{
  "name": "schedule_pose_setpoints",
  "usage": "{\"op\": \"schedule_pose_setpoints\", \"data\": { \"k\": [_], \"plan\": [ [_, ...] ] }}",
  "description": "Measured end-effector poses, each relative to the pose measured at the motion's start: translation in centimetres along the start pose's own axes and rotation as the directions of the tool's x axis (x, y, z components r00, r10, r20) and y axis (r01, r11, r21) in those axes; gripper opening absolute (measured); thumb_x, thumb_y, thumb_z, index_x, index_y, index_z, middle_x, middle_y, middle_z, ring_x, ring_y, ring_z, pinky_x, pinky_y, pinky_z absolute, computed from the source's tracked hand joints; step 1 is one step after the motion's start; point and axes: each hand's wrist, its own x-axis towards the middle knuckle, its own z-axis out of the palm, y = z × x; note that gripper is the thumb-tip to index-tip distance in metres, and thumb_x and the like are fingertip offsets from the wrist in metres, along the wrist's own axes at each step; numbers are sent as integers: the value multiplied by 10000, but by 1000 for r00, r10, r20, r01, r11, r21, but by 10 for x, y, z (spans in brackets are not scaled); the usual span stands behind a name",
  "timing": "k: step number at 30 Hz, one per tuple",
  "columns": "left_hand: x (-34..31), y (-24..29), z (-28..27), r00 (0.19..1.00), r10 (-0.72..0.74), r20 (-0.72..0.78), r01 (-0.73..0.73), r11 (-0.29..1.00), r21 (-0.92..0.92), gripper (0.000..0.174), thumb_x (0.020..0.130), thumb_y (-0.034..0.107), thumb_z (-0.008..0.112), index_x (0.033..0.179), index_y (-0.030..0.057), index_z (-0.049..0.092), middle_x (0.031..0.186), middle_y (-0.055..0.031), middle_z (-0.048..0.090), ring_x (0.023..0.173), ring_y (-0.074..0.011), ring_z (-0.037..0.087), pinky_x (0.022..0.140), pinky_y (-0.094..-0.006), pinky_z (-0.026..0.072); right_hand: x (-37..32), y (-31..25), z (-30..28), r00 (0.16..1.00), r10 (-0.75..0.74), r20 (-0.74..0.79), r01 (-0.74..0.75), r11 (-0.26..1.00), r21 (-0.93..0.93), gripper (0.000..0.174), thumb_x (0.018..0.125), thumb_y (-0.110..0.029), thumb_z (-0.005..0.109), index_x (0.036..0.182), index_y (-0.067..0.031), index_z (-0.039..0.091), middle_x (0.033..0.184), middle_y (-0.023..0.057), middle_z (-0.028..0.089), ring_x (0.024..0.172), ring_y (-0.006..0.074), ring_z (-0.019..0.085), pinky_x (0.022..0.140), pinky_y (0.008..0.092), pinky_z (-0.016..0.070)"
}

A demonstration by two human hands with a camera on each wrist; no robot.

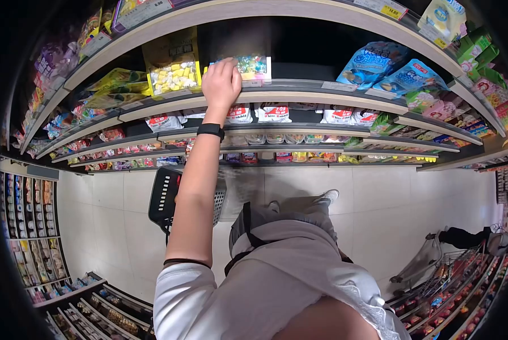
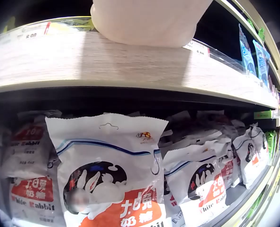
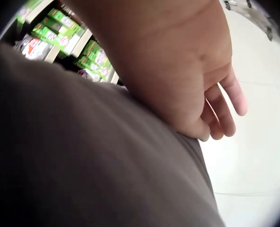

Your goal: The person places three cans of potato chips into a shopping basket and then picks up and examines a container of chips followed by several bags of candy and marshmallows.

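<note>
In the head view my left hand (image 1: 222, 84) is at a shelf's front edge, its fingers curled at the left side of a clear bag of colourful wrapped candies (image 1: 255, 66). The fingertips are hidden; the bag's upper part looks blurred. Just left of it stands a yellow bag of candies (image 1: 174, 73). The left wrist view shows the pale heel of the left hand (image 2: 147, 21) over the shelf lip, above White Rabbit candy bags (image 2: 116, 175). My right hand (image 3: 187, 75) hangs loosely beside the grey clothing (image 3: 106, 151), fingers slightly bent and holding nothing.
Blue candy bags (image 1: 373, 65) stand farther right on the same shelf. A black shopping basket (image 1: 162, 195) is below the left forearm. Another person with a shopping cart (image 1: 449, 266) is at the lower right. Pale floor tiles (image 1: 378, 192) lie between the shelves.
</note>
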Motion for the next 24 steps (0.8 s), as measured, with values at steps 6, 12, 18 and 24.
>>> {"op": "schedule_pose_setpoints", "data": {
  "k": [6, 12, 18, 24],
  "plan": [
    [7, -2, 5, 1000, -8, -19, 8, 1000, 13, 151, 848, 167, 587, 933, 122, 702, 1017, -15, 700, 894, -237, 633, 793, -354, 503, 26, -26, -14, 996, -74, -46, 64, 982, -177, 233, 863, -152, 585, 1003, 17, 666, 933, 178, 703, 702, 294, 710, 574, 379, 596],
    [6, -4, 4, 1000, -13, -28, 13, 1000, 6, 150, 843, 172, 588, 930, 127, 702, 1024, -7, 699, 889, -232, 633, 779, -354, 501, 46, -50, -41, 977, -102, -186, 96, 994, -42, 328, 773, -56, 621, 1090, 16, 668, 956, 191, 707, 739, 287, 723, 561, 379, 595],
    [6, -5, 4, 1000, -12, -27, 12, 1000, 4, 151, 835, 170, 593, 931, 134, 704, 1024, -2, 698, 881, -226, 632, 773, -347, 500, 35, -77, -48, 987, -62, -146, 51, 996, -76, 309, 817, -92, 542, 1091, 5, 649, 957, 169, 680, 715, 263, 673, 577, 380, 570],
    [5, -6, 7, 998, 1, -59, -1, 1000, 0, 151, 833, 163, 594, 931, 132, 706, 1015, -2, 701, 890, -219, 634, 772, -344, 498, 42, -61, -40, 986, -9, -169, 31, 991, 127, 334, 824, -69, 524, 1124, 23, 636, 1000, 190, 678, 763, 301, 704, 592, 404, 622]
  ]
}}
